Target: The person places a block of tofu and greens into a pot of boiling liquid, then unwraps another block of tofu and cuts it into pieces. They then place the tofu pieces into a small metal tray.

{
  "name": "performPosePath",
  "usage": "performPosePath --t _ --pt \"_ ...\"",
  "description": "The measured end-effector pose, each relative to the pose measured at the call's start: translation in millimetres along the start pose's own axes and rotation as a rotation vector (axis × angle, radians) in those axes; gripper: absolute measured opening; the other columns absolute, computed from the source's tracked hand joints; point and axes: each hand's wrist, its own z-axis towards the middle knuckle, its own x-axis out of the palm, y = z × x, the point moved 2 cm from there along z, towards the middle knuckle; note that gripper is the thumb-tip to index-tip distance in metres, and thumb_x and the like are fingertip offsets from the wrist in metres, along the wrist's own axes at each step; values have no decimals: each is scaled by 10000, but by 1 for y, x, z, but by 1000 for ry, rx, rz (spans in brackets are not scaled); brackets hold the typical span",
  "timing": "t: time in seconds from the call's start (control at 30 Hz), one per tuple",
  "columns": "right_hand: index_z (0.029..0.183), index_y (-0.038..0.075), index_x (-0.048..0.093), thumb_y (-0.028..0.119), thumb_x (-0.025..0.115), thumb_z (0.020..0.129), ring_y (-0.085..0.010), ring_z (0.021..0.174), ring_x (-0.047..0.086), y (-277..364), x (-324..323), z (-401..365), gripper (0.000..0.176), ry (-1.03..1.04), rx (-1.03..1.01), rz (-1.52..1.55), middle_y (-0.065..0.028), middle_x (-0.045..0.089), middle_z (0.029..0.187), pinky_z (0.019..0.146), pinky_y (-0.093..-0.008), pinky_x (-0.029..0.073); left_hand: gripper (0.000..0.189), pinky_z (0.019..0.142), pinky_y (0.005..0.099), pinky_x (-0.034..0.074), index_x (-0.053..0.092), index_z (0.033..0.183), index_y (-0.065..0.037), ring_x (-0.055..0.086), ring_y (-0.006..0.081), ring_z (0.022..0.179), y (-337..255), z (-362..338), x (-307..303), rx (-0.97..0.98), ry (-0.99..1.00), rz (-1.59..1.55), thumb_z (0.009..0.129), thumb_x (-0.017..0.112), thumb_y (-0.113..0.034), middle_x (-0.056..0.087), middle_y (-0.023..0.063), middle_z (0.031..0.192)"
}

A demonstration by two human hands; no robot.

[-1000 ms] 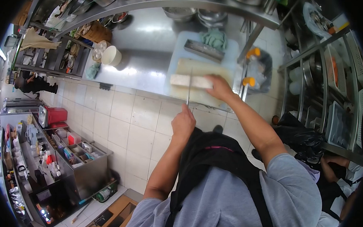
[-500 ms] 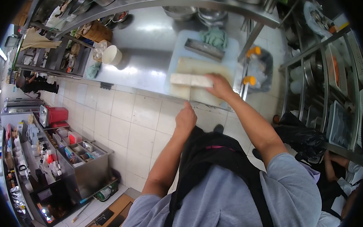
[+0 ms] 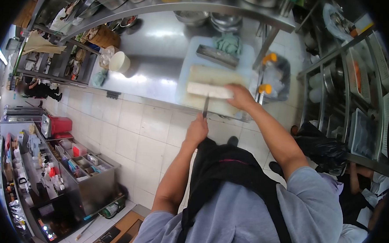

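Observation:
On a pale cutting board (image 3: 206, 72) lies a long white block (image 3: 198, 89) with squared sides; its exact kind does not show. My right hand (image 3: 241, 97) grips the block's right end. A knife (image 3: 206, 106) is in my left hand (image 3: 197, 129), which is closed round the handle near the table's front edge. Its narrow blade points away from me and reaches the near side of the block around the middle. Beyond the block are a grey metal trough-shaped mould (image 3: 217, 56) and a crumpled green cloth (image 3: 228, 43), both on a larger bluish board (image 3: 187, 61).
The boards rest on a steel table (image 3: 159, 45). A white tub (image 3: 119, 62) stands left, metal bowls (image 3: 226, 22) at the back. Right of the table is a lined bin (image 3: 279, 77) with orange clips. Shelving (image 3: 324, 71) and another person (image 3: 366, 201) are at the right.
The knife blade has turned more into view, and my left hand has shifted slightly nearer to me. The white block and my right hand have moved a little to the right.

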Motion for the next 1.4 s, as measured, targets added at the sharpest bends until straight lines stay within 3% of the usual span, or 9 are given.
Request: performPosePath --t 0.2,0.5,0.6,0.83,1.13,1.4 --pt "1302 88 637 152 784 762 -364 1201 607 1 1 0 564 3 6 -2 -151 669 1275 1050 -441 481 200 665 609 548 472 1107 -35 691 510 753 -22 -4 -10 -125 -14 276 1043 479 -225 689 302 781" --pt "1285 83 652 151 786 769 -361 1166 624 3 4 -3 537 -35 9 -9 -146 681 1245 1019 -441 500 237 762 629 535 469 1108 -8 679 540 826 -18 1 5 -111 -12 153 1045 472 -237 684 349 847" --pt "1300 85 646 149 782 774 -359 1175 621 0 5 -3 547 -41 4 3 -148 682 1245 1021 -442 499 276 744 597 547 502 1173 4 696 490 826 -9 8 -3 -92 8 193 1032 479 -232 702 294 843" --pt "1313 86 641 147 777 777 -356 1198 611 0 4 -3 556 -14 21 -16 -148 680 1256 1030 -444 494 236 734 628 527 471 1104 -24 674 538 818 -21 -6 -9 -162 -13 232 1042 490 -251 686 332 838" --pt "1347 89 611 160 792 766 -358 1222 599 -2 5 -6 612 -26 -15 22 -156 667 1282 1057 -442 475 215 744 624 529 457 1095 -42 674 533 827 -11 -1 -24 -113 -25 229 1043 494 -247 680 339 842" --pt "1386 81 564 273 842 747 -348 1245 584 -2 2 -12 723 -110 -19 79 -138 593 1374 1064 -428 481 212 694 631 518 467 1112 -41 666 534 757 -37 -31 -28 -145 -72 194 1039 483 -240 676 318 777"
